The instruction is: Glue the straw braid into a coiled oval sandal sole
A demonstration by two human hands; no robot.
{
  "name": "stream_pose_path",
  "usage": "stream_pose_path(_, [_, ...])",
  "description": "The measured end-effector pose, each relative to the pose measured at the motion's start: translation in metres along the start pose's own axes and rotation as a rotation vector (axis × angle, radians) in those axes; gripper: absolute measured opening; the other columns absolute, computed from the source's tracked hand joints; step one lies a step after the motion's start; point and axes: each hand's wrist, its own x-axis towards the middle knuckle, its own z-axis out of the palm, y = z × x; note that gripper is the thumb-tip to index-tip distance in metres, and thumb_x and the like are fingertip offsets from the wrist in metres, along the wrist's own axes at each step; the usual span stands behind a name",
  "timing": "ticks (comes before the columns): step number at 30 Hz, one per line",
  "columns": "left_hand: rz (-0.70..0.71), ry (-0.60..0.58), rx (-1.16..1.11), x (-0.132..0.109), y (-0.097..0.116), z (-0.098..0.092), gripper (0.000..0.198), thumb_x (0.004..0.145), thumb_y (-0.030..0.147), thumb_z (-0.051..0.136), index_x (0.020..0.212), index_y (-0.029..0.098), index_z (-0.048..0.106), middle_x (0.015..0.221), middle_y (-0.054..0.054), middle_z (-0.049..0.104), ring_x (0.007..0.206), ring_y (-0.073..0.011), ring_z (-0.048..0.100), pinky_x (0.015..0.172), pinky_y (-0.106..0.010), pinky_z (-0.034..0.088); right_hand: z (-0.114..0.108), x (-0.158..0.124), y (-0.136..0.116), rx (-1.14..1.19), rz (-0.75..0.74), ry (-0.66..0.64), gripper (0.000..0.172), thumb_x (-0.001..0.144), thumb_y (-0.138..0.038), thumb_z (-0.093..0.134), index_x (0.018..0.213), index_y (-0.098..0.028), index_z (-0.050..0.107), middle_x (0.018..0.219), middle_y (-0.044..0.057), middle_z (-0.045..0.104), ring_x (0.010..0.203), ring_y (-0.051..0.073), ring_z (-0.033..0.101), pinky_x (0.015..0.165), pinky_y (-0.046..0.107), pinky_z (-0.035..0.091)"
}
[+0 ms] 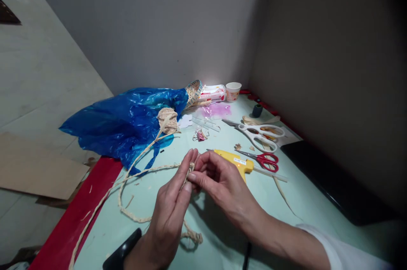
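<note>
Presently, the left hand and the right hand are pinching one braided cord between nearly closed fingers, in the near middle. One yellow glue gun is lying partly hidden behind the right hand; two scissors are resting farther right, one blue bag far left.

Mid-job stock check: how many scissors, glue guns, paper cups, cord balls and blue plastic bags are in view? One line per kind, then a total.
Scissors: 2 (white-handled scissors, red-handled scissors)
Yellow glue gun: 1
Paper cup: 1
Cord ball: 1
Blue plastic bag: 1
Total: 6
</note>
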Motion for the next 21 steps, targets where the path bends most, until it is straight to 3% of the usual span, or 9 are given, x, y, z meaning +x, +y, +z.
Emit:
stream_pose_path(3, [0.061, -0.026, 0.098, 0.003, -0.001, -0.001, 0.056, 0.102, 0.027, 0.039, 0.155, 0.032, 0.022, 0.157, 0.0, 0.041, 0.14, -0.0188, 0.043, 0.115, -0.035, 0.036, -0.002, 0.004, 0.0, 0.026, -0.004, -0.027, 0.017, 0.083, -0.023, 0.069, 0.096, -0.022, 0.057, 0.079, -0.002, 0.063, 0.07, 0.013, 0.059, 0.064, 0.025, 0.048])
stream_pose_path(6, [0.114, -0.051, 0.181, 0.005, -0.001, -0.002, 0.058, 0.102, 0.026, 0.037, 0.156, 0.03, 0.018, 0.155, -0.002, 0.045, 0.137, -0.0183, 0.047, 0.113, -0.034, 0.04, -0.006, 0.01, -0.005, -0.016, 0.015, -0.083, 0.01, 0.085, -0.028, 0.067, 0.088, -0.021, 0.06, 0.074, -0.002, 0.062, 0.065, 0.013, 0.059, 0.062, 0.026, 0.048])
stream_pose_path(9, [0.105, -0.036, 0.222, 0.005, 0.0, -0.003, 0.056, 0.101, 0.027, 0.038, 0.155, 0.027, 0.023, 0.155, -0.002, 0.044, 0.139, -0.0174, 0.044, 0.112, -0.031, 0.04, -0.012, 0.015, -0.011, 0.015, 0.036, -0.139, 0.015, 0.086, -0.031, 0.067, 0.081, -0.02, 0.06, 0.065, -0.003, 0.06, 0.059, 0.012, 0.058, 0.059, 0.026, 0.047])
stream_pose_path(11, [0.092, 0.007, 0.238, 0.006, 0.0, -0.003, 0.051, 0.1, 0.03, 0.043, 0.15, 0.021, 0.038, 0.15, -0.005, 0.051, 0.136, -0.0186, 0.049, 0.11, -0.03, 0.042, -0.017, 0.017, -0.015, 0.013, 0.038, -0.141, 0.015, 0.085, -0.031, 0.068, 0.081, -0.019, 0.06, 0.063, -0.003, 0.061, 0.059, 0.013, 0.058, 0.06, 0.026, 0.047])
stream_pose_path(13, [0.079, 0.061, 0.249, 0.006, 0.0, -0.003, 0.044, 0.097, 0.032, 0.049, 0.138, 0.017, 0.056, 0.133, -0.007, 0.067, 0.119, -0.0198, 0.065, 0.102, -0.028, 0.05, -0.021, 0.018, -0.018, 0.012, 0.039, -0.129, 0.015, 0.086, -0.029, 0.068, 0.08, -0.019, 0.059, 0.064, -0.003, 0.063, 0.061, 0.013, 0.06, 0.061, 0.027, 0.048])
stream_pose_path(15, [0.055, 0.099, 0.234, 0.007, 0.002, -0.004, 0.039, 0.094, 0.034, 0.055, 0.127, 0.015, 0.066, 0.103, -0.006, 0.08, 0.093, -0.0193, 0.075, 0.085, -0.027, 0.058, -0.025, 0.019, -0.02, 0.029, 0.045, -0.13, 0.014, 0.087, -0.027, 0.067, 0.08, -0.02, 0.057, 0.064, -0.003, 0.063, 0.061, 0.013, 0.06, 0.062, 0.026, 0.048])
stream_pose_path(18, [-0.025, 0.108, 0.127, 0.008, 0.006, -0.004, 0.039, 0.092, 0.034, 0.057, 0.124, 0.013, 0.068, 0.069, -0.002, 0.078, 0.068, -0.0172, 0.074, 0.066, -0.025, 0.059, -0.027, 0.02, -0.02, 0.072, 0.05, -0.145, 0.016, 0.087, -0.028, 0.068, 0.081, -0.02, 0.055, 0.063, -0.004, 0.062, 0.06, 0.012, 0.06, 0.061, 0.025, 0.047])
stream_pose_path(21, [-0.127, 0.095, -0.018, 0.007, 0.008, -0.005, 0.039, 0.091, 0.035, 0.06, 0.124, 0.014, 0.067, 0.069, -0.001, 0.077, 0.061, -0.0145, 0.07, 0.064, -0.025, 0.058, -0.028, 0.02, -0.018, 0.109, 0.06, -0.14, 0.019, 0.085, -0.031, 0.071, 0.081, -0.02, 0.056, 0.064, -0.004, 0.063, 0.062, 0.012, 0.061, 0.062, 0.025, 0.047])
